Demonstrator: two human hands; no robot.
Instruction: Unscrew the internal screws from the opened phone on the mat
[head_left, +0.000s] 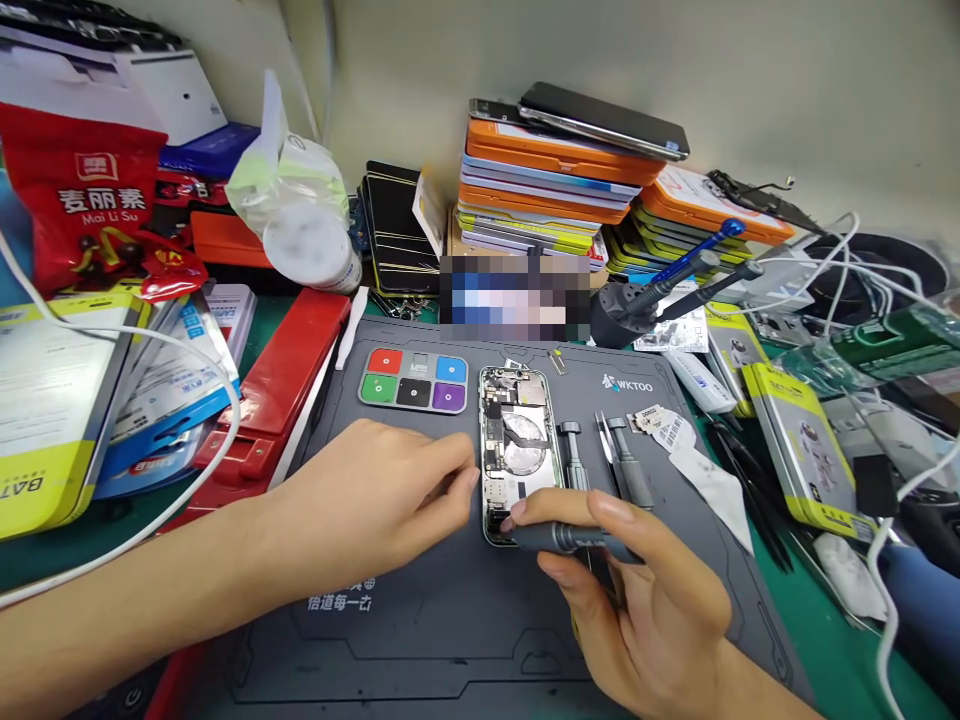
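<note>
An opened smartphone point(523, 440) lies upright on the grey work mat, its inner parts and a round coil showing. My left hand point(405, 490) is closed beside the phone's left edge, thumb and forefinger pressed together; whatever they may hold is hidden. In my right hand point(637, 590) is a grey screwdriver point(562, 537), held nearly flat between thumb and fingers, with its front end over the phone's lower part. The right forefinger reaches to the phone's bottom edge. Two more screwdrivers point(632, 465) and a pair of tweezers point(606, 445) lie right of the phone.
A colored magnetic tray point(414, 380) sits at the mat's upper left. Behind stand stacked orange and yellow boxes point(555, 190) and a black tool holder point(622, 315). A red tool point(277, 390), a snack bag point(82, 200) and a white cable point(232, 400) crowd the left; battery boxes point(810, 450) the right.
</note>
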